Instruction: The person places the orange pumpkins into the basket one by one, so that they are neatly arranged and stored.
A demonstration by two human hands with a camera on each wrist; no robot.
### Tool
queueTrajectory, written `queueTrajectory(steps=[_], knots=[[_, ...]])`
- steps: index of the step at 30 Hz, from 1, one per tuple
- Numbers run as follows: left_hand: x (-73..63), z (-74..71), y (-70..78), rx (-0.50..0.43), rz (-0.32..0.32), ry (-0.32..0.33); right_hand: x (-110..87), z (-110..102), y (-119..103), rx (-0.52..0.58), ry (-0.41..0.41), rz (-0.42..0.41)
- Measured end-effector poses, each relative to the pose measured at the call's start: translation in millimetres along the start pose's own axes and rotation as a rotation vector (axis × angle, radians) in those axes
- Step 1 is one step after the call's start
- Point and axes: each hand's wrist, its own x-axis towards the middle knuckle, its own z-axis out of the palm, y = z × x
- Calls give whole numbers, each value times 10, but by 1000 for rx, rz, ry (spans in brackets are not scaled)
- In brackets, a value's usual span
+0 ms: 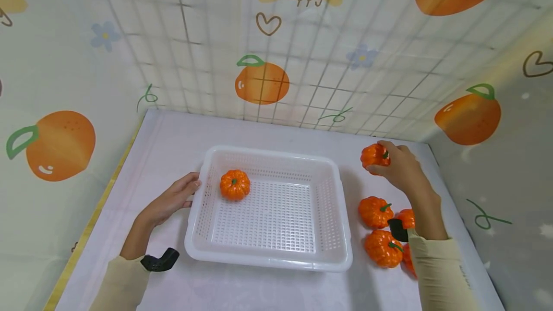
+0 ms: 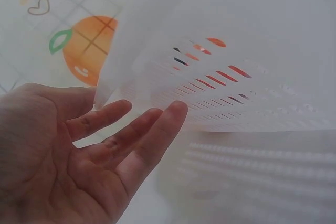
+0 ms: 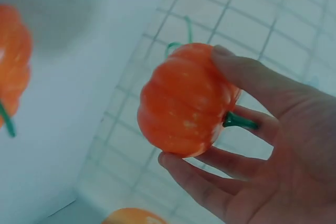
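Note:
A white perforated plastic basket [image 1: 270,265] stands on the table with one orange toy pumpkin [image 1: 235,185] inside, near its left wall. My left hand [image 1: 174,198] is at the basket's left side. Loosely extended fingers [image 2: 157,140] lie by the outer wall in the left wrist view, while the rim hides the thumb's end. Beyond the basket's right side, my right hand [image 1: 402,164] holds another toy pumpkin [image 3: 184,103] above the table, between thumb and fingertips. That pumpkin's green stem points toward the palm.
Several more toy pumpkins lie right of the basket, including a front one [image 1: 383,248] and one behind it [image 1: 375,212]; my right forearm partly covers others. A patterned cloth [image 1: 302,85] rises behind the table and along both sides. Dark straps [image 1: 161,260] sit at my wrists.

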Motion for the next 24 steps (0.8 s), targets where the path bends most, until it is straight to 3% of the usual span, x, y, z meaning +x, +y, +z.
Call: queueTrajectory(steps=[12,24], knots=[[2,2,27,-8,-17,-3,-55,8,-648,55,11,-126],[17,-18,0,-7,-31,9,-66,202,-1115,75,2,-242]])
